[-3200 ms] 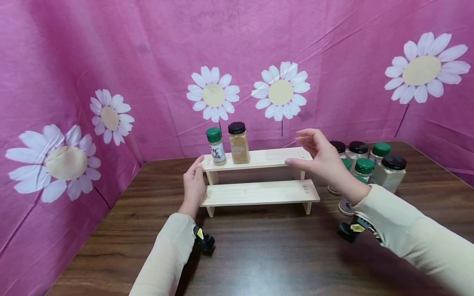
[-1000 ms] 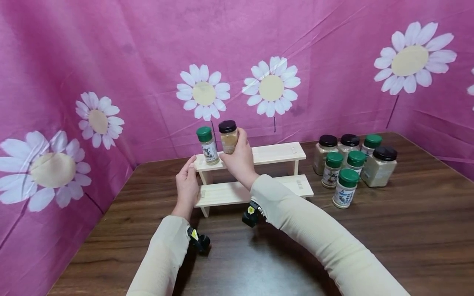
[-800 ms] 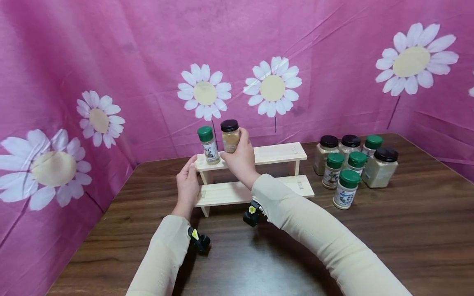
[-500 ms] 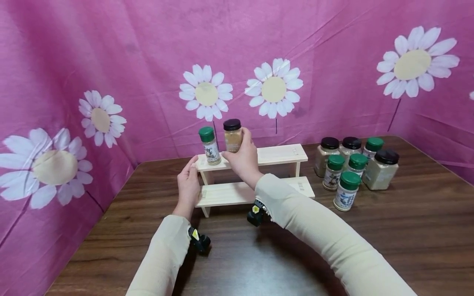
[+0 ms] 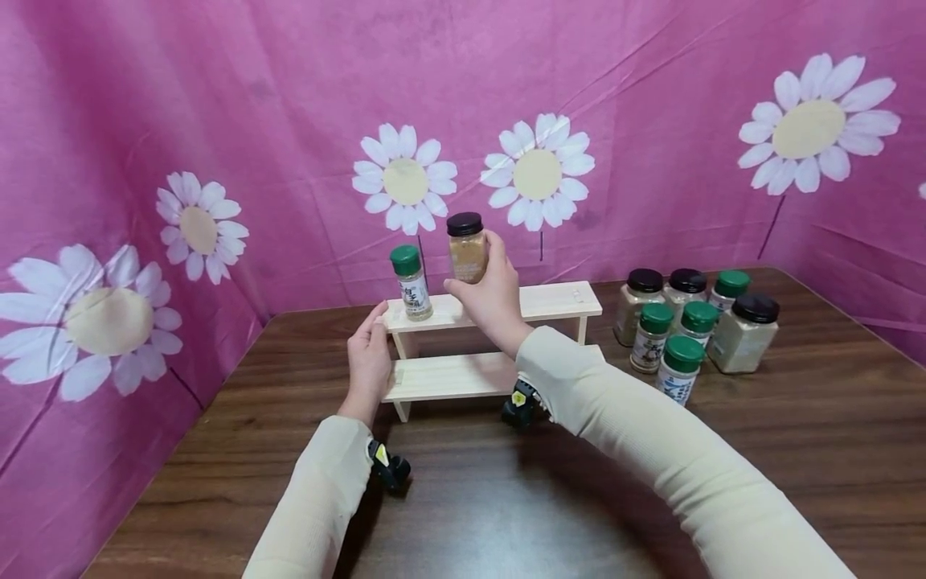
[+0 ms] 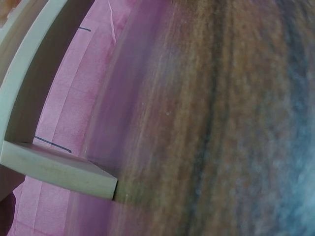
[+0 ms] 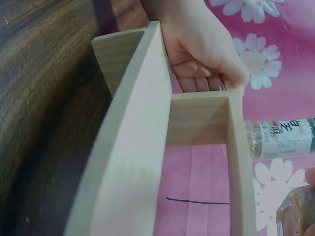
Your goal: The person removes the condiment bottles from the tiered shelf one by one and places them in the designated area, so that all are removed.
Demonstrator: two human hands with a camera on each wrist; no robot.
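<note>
A square spice jar (image 5: 469,259) with a black lid and tan powder is held by my right hand (image 5: 493,296), thumb at the front and fingers along its right side. It hangs raised above the top board of a pale two-tier wooden rack (image 5: 557,301). My left hand (image 5: 369,360) grips the rack's left end; in the right wrist view its fingers curl against the end panel and the thumb lies on the upper board's edge. A round green-capped spice bottle (image 5: 415,294) stands upright at the left of the top tier. The left wrist view shows mostly tabletop and the rack's end (image 6: 59,174).
On the right of the brown wooden table (image 5: 810,450) stands a cluster of several spice jars, some with green caps (image 5: 683,354), some with black lids (image 5: 755,307). A pink cloth (image 5: 304,96) with white daisies hangs behind the table. The lower tier (image 5: 448,376) is bare.
My right hand has gone from beside the rack's right end to the black-lidded jar, gripped it, and raised it up and rightward off the top tier. My left hand stays at the rack's left end.
</note>
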